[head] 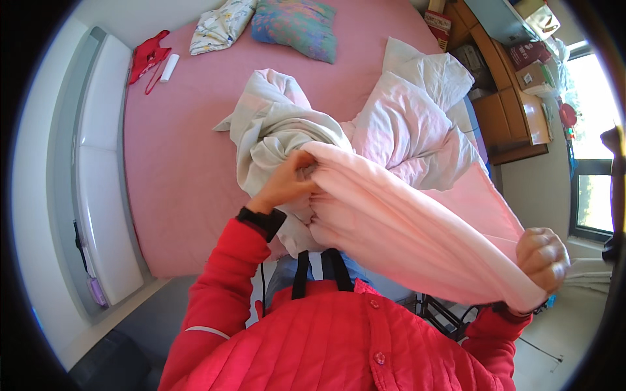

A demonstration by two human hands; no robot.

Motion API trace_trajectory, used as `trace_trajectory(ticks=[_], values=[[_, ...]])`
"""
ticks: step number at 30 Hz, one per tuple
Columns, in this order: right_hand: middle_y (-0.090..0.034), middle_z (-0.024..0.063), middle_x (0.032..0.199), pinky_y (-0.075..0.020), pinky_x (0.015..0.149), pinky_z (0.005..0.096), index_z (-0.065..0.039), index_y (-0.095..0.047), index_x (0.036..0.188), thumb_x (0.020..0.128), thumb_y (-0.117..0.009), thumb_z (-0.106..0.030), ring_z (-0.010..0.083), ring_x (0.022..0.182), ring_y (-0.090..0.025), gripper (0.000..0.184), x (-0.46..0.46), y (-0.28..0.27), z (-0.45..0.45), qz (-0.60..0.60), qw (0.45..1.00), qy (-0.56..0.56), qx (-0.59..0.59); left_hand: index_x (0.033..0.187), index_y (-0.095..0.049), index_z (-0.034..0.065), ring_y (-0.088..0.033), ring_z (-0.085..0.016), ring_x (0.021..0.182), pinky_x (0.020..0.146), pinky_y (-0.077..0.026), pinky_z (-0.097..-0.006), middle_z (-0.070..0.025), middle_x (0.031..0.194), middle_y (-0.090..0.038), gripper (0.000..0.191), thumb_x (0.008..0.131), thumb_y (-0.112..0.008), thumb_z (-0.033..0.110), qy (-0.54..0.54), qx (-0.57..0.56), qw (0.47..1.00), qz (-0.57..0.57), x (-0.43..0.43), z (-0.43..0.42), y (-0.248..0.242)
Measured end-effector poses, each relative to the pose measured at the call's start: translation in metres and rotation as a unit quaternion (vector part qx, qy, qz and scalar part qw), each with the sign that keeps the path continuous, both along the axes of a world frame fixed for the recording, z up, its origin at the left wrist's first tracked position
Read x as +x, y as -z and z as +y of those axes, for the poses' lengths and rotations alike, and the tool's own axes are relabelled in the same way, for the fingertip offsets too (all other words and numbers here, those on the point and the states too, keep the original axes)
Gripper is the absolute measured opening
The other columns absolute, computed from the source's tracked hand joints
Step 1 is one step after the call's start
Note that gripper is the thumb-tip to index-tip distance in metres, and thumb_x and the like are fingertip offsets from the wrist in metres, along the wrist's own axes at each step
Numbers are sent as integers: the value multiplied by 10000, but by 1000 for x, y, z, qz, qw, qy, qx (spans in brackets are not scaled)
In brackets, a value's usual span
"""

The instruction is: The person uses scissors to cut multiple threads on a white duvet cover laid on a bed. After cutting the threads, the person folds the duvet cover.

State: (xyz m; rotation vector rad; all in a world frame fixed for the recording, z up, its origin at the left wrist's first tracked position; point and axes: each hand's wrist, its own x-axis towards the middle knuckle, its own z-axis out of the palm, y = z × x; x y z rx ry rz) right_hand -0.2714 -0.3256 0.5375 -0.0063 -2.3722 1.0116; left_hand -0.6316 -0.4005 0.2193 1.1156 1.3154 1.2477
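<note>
A pink cloth, perhaps part of a quilt cover (391, 220), stretches between my hands in front of my red quilted jacket. My left hand (288, 181), with a black band at the wrist, pinches its gathered upper left end. At the far right my right hand (543, 259) is closed on the opposite end and looks slightly blurred. Behind the cloth lies a rumpled white and pale pink quilt (406, 132), heaped on the bed; its greyish-white bunched part (288, 132) sits just beyond my left hand. Whether the cloth and quilt are joined is hidden by folds.
The bed has a pink sheet (181, 156) and a white padded headboard (105, 161) at left. A floral pillow (220, 27), a blue-green pillow (296, 29), a red garment (146, 56) and a white cylinder (169, 68) lie on it. A wooden desk (508, 107) stands right.
</note>
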Motion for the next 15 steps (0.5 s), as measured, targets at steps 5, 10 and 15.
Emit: trace_trajectory(ticks=[5, 10, 15], values=[[-611, 9, 796, -461, 572, 245, -126, -667, 816, 828, -615, -96, 159, 663, -577, 61, -58, -40, 6, -102, 964, -245, -11, 1075, -585, 29, -595, -371, 1039, 947, -461, -413, -223, 1211, -543, 283, 810, -660, 94, -9, 102, 928, 357, -25, -25, -5], [-625, 133, 1164, -456, 930, 345, 8, -565, 1255, 869, -590, -157, 256, 1097, -593, 421, -28, 12, 36, -472, 756, 431, 140, 984, -658, 37, -621, -314, 989, 847, -487, -366, -148, 984, -669, 184, 813, -592, 19, -270, 160, 941, 122, -47, -10, -34], [-599, 147, 1241, -418, 1008, 377, -64, -570, 1276, 718, -803, -111, 303, 1200, -539, 606, -114, 69, 30, -196, 923, 329, -39, 1016, -710, 156, -577, -182, 724, 716, -425, -350, 22, 751, -569, 275, 742, -706, 139, -149, 330, 810, 461, -30, -10, -150]])
